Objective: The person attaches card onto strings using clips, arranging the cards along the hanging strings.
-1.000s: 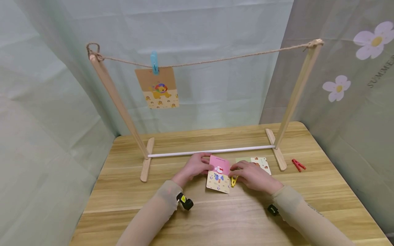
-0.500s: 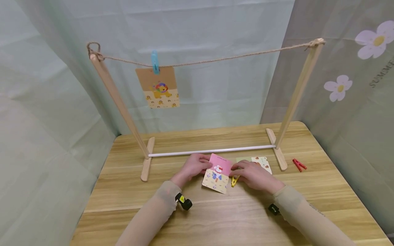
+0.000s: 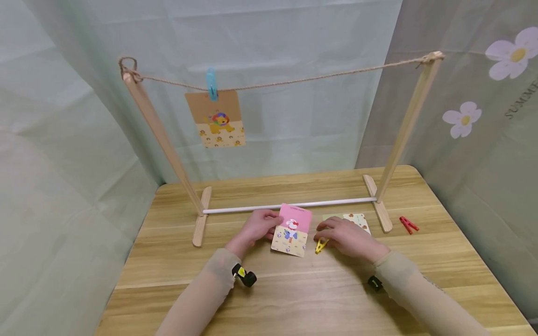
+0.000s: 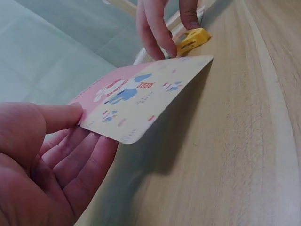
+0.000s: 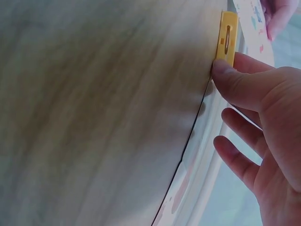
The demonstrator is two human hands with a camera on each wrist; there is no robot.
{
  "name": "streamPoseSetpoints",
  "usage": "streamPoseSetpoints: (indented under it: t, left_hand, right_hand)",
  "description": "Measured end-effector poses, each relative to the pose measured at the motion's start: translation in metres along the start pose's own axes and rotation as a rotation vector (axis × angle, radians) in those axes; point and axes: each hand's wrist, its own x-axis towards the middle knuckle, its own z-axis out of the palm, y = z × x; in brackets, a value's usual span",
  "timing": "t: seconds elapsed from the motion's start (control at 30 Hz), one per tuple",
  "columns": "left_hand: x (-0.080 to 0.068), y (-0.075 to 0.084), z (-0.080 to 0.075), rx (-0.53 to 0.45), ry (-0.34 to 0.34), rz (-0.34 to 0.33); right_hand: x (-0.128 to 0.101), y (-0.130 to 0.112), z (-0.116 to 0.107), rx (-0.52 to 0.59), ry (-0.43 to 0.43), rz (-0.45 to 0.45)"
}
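My left hand point(image 3: 257, 227) pinches the left edge of a pink and cream card point(image 3: 292, 229) with a white rabbit on it. In the left wrist view the thumb lies on top of the card point(image 4: 141, 94) and the fingers under it, with the card tilted above the table. My right hand point(image 3: 346, 237) pinches a yellow clothespin point(image 3: 321, 246) between thumb and index finger, its other fingers spread, as the right wrist view shows. A green and cream card point(image 3: 357, 222) lies on the table behind the right hand, partly hidden by it.
A wooden frame point(image 3: 399, 135) carries a twine line point(image 3: 294, 83) over the table. A blue clothespin point(image 3: 212, 85) holds a lion card point(image 3: 218, 126) on the line's left part. A white rod point(image 3: 252, 208) joins the feet. On the right lies a red clothespin point(image 3: 408, 225).
My left hand has drawn the rabbit card to the left, away from the right hand, leaving a gap between them. My right hand stays nearly in place with the yellow clothespin.
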Motion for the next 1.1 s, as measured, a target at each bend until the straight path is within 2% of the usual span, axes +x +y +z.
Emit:
streamPoseSetpoints:
  t: [0.3, 0.57, 0.77, 1.1]
  left_hand:
    - [-0.008, -0.011, -0.009, -0.119, 0.028, 0.02]
    - [-0.02, -0.012, -0.015, -0.213, 0.089, 0.052]
    - [-0.026, -0.014, -0.019, -0.236, 0.12, 0.062]
    - [-0.028, -0.013, -0.022, -0.268, 0.125, 0.054]
  right_hand:
    - [0.001, -0.001, -0.002, -0.011, -0.003, 0.012]
    - [-0.001, -0.002, -0.003, -0.019, -0.031, 0.043]
    - [0.0, -0.002, -0.004, -0.031, -0.038, 0.051]
    - [0.0, 0.001, -0.003, -0.036, -0.031, 0.052]
